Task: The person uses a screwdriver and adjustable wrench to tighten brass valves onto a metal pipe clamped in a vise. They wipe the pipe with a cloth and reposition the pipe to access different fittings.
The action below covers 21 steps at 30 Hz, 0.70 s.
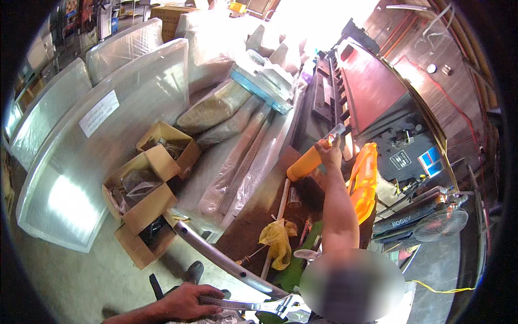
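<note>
Head view: left hand [186,302] has its fingers wrapped around a curved metal bar [226,264], steadying it. Right hand's out of frame. Co-worker's hand [330,154] grips an orange cartridge [307,162].

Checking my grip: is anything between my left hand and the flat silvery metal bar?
Nothing visible does: the left hand grips the flat silvery metal bar directly. The curved silver tube lies beyond it, not between.

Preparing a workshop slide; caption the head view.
Left hand grips a metal strip while a co-worker's hand holds up an orange tube.
</note>
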Each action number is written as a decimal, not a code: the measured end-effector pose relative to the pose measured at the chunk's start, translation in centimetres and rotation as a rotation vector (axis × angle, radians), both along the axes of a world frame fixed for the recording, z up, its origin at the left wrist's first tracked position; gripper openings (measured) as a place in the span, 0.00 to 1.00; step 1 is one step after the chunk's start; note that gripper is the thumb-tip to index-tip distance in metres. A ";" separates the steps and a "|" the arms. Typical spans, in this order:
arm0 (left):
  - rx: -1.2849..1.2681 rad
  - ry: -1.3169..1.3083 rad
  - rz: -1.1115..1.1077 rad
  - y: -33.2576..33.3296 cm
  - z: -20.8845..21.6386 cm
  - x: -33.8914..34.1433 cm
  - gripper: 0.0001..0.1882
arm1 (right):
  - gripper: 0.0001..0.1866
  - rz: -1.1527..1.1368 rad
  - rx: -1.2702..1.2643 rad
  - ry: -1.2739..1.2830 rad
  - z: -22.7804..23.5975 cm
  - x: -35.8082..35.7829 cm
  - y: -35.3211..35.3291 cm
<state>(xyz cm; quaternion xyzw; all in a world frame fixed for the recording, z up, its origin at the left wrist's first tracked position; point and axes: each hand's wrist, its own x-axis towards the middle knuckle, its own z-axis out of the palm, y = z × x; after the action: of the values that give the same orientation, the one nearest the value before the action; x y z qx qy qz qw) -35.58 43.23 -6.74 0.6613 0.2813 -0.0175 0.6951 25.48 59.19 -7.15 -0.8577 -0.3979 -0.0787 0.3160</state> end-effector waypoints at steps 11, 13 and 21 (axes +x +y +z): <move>-0.019 -0.036 -0.070 1.0 0.2 0.2 0.26 | 0.49 0.013 0.038 -0.088 0.4 1.4 1.0; -0.013 -0.040 -0.073 1.1 0.2 0.1 0.26 | 0.50 -0.017 0.019 -0.074 0.7 1.3 1.2; -0.039 -0.064 -0.066 1.0 -0.2 -0.1 0.25 | 0.50 -0.102 -0.042 -0.048 1.6 1.8 1.5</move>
<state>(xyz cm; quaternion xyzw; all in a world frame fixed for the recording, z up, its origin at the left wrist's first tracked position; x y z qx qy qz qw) -35.67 44.19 -6.98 0.6567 0.2367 -0.0247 0.7157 27.32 60.72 -5.55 -0.8811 -0.3628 -0.1071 0.2837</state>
